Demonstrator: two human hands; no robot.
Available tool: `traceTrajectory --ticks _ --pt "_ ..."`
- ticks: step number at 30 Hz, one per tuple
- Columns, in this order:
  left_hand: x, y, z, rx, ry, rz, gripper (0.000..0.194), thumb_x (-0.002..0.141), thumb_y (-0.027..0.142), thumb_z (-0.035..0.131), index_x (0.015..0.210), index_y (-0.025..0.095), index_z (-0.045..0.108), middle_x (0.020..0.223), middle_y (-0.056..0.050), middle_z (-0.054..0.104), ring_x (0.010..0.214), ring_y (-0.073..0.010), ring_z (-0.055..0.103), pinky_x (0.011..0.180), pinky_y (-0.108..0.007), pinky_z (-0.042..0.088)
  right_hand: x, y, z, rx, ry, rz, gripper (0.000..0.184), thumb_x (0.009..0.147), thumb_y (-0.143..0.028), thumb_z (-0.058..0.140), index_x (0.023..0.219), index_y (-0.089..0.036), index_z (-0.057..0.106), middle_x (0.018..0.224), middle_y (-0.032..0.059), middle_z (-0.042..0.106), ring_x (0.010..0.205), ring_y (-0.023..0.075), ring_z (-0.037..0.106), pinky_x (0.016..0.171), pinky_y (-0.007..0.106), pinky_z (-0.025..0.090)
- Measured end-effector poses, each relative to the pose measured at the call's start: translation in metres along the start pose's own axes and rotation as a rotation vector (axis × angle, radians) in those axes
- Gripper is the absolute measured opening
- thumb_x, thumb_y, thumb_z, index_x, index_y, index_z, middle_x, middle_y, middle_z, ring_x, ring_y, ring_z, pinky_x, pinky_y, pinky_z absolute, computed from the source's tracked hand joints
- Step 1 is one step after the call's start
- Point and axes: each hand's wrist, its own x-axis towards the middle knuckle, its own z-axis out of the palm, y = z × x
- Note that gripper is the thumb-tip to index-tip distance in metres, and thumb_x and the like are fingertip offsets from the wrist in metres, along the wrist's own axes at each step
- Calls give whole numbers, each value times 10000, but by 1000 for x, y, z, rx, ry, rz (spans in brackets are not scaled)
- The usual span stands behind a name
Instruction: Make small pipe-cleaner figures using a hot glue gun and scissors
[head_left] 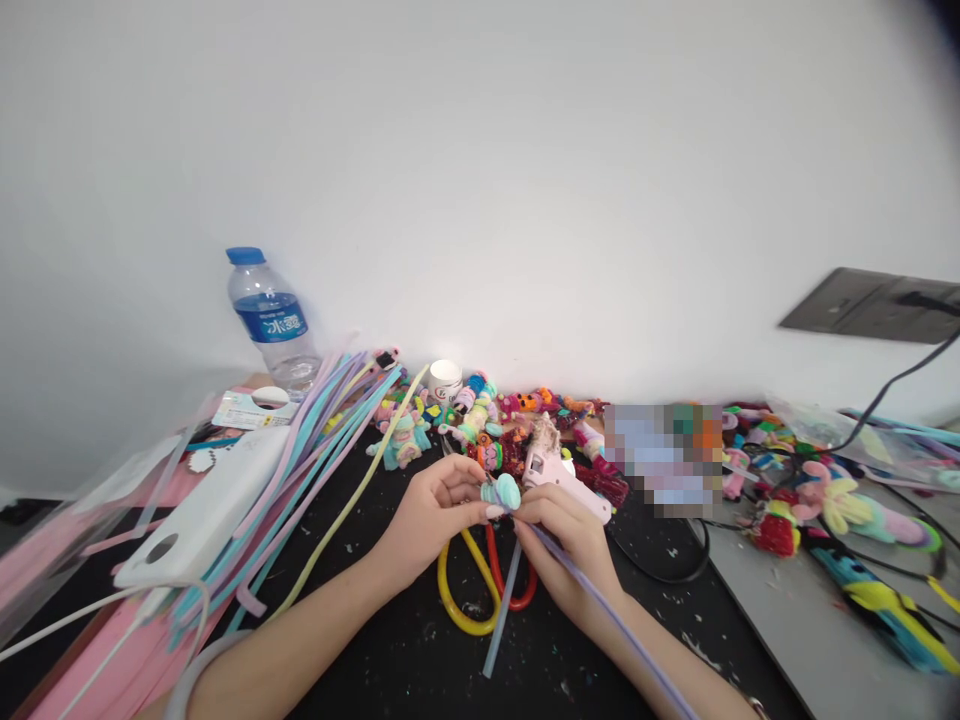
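Note:
Between the fingertips of my left hand (427, 515) is a small turquoise coiled chenille piece (501, 491). Beside it my right hand (566, 545) pinches a long purple pipe cleaner (600, 598), whose near end meets the coil and whose tail runs down over my right forearm. The exact join is partly hidden by the fingers. Below my hands lie scissors (442, 590) with yellow and red handles. A pale pink hot glue gun (574, 487) rests just behind my right hand, and a translucent glue stick (504, 610) lies across the black mat.
Loose pastel pipe cleaners (300, 480) and a white power bank-like slab (202, 510) lie on the left. A water bottle (274, 320) leans on the wall. Several fuzzy figures (401, 440) line the back; more lie right, near a black cable (697, 570). One patch is pixelated.

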Motion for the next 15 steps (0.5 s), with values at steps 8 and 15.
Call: traceTrajectory --ticks 8,15 --pt "2 -2 -2 44 11 75 270 631 131 737 810 175 540 752 21 625 752 -128 607 718 -248 471 -2 2 3 -1 59 74 131 822 -194 532 949 -201 562 848 56 575 632 149 520 543 267 452" --pt "0 0 -1 54 -66 11 230 644 110 716 799 167 555 723 11 630 723 -129 605 697 -248 470 0 -2 -1 7 -17 36 292 831 -189 502 1121 -213 531 1053 102 557 773 184 536 562 274 451"
